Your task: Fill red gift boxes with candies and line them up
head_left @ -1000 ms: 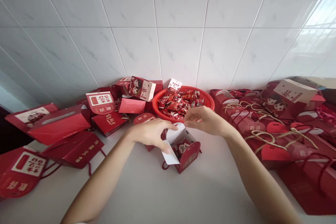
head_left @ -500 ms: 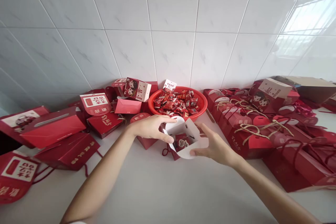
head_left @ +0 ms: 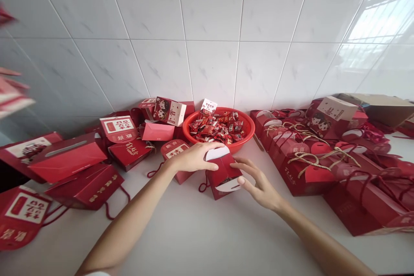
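"歡喜" (pale, small) on several red box flaps [head_left: 298,148]

The central box [head_left: 223,169] is showing smooth red paperboard with a soft sheen, its white flaps [head_left: 217,152] looking matt. The basket [head_left: 252,131] is displaying perforated, smooth red plastic, and the sweet wrappers [head_left: 215,129] are glinting like crinkled, glossy film. Across the piled boxes at the right [head_left: 293,174], tan rope handles [head_left: 302,154] are looking rough and twisted, like natural fibre. The wall tiles [head_left: 211,4] are gleaming, glossy and smooth, while the white countertop [head_left: 194,233] is giving off a smooth, faintly satin look.
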Motion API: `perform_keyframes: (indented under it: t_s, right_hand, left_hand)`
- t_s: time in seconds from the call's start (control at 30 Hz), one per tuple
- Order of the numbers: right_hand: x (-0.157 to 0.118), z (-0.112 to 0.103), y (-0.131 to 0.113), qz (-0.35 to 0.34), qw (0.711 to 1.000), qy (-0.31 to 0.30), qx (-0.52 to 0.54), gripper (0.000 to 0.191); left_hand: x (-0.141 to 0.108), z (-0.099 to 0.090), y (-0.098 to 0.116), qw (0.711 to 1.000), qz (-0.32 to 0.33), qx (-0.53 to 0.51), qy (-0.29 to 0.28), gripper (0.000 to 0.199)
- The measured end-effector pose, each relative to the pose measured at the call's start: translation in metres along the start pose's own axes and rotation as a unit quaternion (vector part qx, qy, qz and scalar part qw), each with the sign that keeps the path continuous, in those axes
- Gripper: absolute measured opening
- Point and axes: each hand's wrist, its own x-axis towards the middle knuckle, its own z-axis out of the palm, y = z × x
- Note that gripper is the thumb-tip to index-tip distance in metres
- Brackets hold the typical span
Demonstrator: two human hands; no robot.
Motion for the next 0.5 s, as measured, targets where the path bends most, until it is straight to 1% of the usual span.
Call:
perform_keyframes:
  t_s: [0.07,0.1,0.13,0.17,0.27,0.3,0.4,0.43,0.5]
  right_hand:
    - [0.0,-0.001,0.002,-0.005,1.0,-0.01,0.012,0.053]
    - [0.001,-0.002,0.003,-0.005,1.0,-0.01,0.016,0.052]
    - [0.002,-0.001,0.004,-0.002,1.0,-0.004,0.019,0.049]
    - [0.003,0.0,0.004,0.004,1.0,0.006,0.022,0.045]
    - [0.007,0.005,0.006,0.018,0.998,0.046,0.025,0.035]
    - [0.008,0.007,0.006,0.02,0.998,0.056,0.023,0.033]
    - [0.009,0.013,0.006,0.028,0.996,0.08,0.014,0.032]
    - [0.01,0.014,0.006,0.031,0.996,0.086,0.014,0.033]
    - [0.012,0.014,0.008,0.036,0.994,0.097,0.02,0.038]
  left_hand:
    - [0.001,0.005,0.001,1.0,0.006,-0.001,0.0,0.077]
    - [0.002,0.007,0.001,1.0,0.004,-0.002,0.0,0.079]
    - [0.002,0.008,0.001,1.0,0.001,-0.005,-0.001,0.075]
    - [0.003,0.009,0.002,1.0,0.0,-0.006,-0.003,0.067]
    - [0.003,0.009,0.006,1.0,0.014,0.006,-0.016,0.029]
    - [0.003,0.009,0.007,1.0,0.02,0.012,-0.021,0.025]
    - [0.002,0.01,0.009,0.999,0.019,0.003,-0.029,0.044]
    - [0.002,0.01,0.01,0.999,0.011,0.002,-0.035,0.046]
    - [0.001,0.012,0.01,0.999,-0.012,0.019,-0.05,0.041]
